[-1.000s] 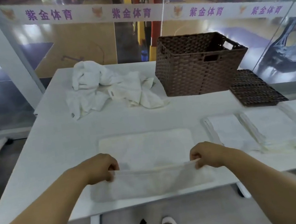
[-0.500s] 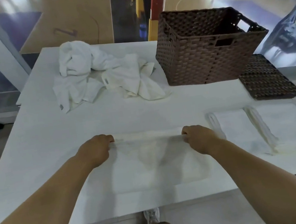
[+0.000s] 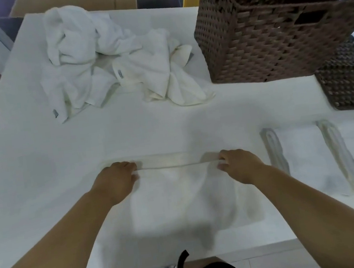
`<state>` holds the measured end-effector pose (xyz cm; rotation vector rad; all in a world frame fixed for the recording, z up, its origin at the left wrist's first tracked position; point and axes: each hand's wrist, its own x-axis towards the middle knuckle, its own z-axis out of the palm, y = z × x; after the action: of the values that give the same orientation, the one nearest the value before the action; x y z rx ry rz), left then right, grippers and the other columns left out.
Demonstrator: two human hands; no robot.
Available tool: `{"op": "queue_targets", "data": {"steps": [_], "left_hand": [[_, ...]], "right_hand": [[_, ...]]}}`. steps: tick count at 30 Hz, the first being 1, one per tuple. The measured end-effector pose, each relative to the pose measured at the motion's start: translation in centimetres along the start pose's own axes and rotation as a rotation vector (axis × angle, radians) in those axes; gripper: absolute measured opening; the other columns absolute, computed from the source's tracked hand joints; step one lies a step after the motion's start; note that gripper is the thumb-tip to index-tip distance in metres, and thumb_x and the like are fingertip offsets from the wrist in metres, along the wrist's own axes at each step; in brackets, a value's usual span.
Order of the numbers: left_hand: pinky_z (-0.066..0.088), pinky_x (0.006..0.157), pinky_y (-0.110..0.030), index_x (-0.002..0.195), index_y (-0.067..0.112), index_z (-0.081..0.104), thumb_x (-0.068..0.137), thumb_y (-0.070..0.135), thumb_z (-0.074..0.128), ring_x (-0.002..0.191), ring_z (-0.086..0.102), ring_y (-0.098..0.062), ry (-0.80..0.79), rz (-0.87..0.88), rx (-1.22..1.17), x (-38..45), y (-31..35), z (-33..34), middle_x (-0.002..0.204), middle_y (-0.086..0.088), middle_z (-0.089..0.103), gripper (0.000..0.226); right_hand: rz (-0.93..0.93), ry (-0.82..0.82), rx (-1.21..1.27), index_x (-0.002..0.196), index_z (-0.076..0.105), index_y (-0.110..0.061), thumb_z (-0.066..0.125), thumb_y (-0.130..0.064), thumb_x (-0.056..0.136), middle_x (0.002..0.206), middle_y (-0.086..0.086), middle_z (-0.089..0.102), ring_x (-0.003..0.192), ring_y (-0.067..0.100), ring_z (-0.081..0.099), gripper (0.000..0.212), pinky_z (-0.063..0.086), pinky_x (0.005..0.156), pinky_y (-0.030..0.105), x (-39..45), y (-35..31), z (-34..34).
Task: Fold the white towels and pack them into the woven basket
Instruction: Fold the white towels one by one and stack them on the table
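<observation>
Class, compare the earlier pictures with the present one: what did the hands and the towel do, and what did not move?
Both hands, left hand and right hand, carried the near edge of the flat white towel away from the body onto its far edge, folding it in half; they still pinch it. The crumpled white towel pile, brown woven basket and folded towels stayed put.
</observation>
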<state>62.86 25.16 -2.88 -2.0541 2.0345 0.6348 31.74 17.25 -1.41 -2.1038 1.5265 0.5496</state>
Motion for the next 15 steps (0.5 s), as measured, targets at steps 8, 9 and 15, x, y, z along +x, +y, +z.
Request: {"op": "queue_targets", "data": {"steps": [8, 9, 15], "left_hand": [[0.045, 0.074, -0.028, 0.127, 0.033, 0.049, 0.096, 0.037, 0.039, 0.082, 0.056, -0.022, -0.082, -0.065, -0.072, 3.5, -0.4, -2.1, 0.098, -0.002, 0.058, 0.032], [0.046, 0.074, -0.029, 0.123, 0.030, 0.052, 0.096, 0.037, 0.040, 0.083, 0.056, -0.023, -0.088, -0.078, -0.071, 3.8, -0.6, -2.2, 0.096, -0.002, 0.057, 0.030], [0.048, 0.085, -0.035, 0.124, 0.025, 0.051, 0.094, 0.035, 0.041, 0.103, 0.057, -0.023, -0.092, -0.075, -0.055, 4.6, -0.5, -1.4, 0.112, -0.001, 0.060, 0.033]], "right_hand": [[0.000, -0.016, 0.126, 0.092, 0.046, -0.029, 0.048, -0.041, 0.095, 0.091, 0.001, 0.058, 0.080, 0.022, 0.056, 0.013, 0.047, 0.071, 0.034, 2.9, 1.1, -1.8], [0.001, -0.018, 0.123, 0.093, 0.047, -0.027, 0.047, -0.041, 0.095, 0.091, 0.001, 0.057, 0.081, 0.022, 0.056, 0.014, 0.047, 0.073, 0.034, 3.3, 1.1, -2.0], [0.036, -0.033, 0.014, 0.110, 0.051, -0.019, 0.043, -0.039, 0.097, 0.101, 0.003, 0.061, 0.092, 0.024, 0.058, 0.025, 0.045, 0.078, 0.035, 4.4, 0.1, -1.7]]}}
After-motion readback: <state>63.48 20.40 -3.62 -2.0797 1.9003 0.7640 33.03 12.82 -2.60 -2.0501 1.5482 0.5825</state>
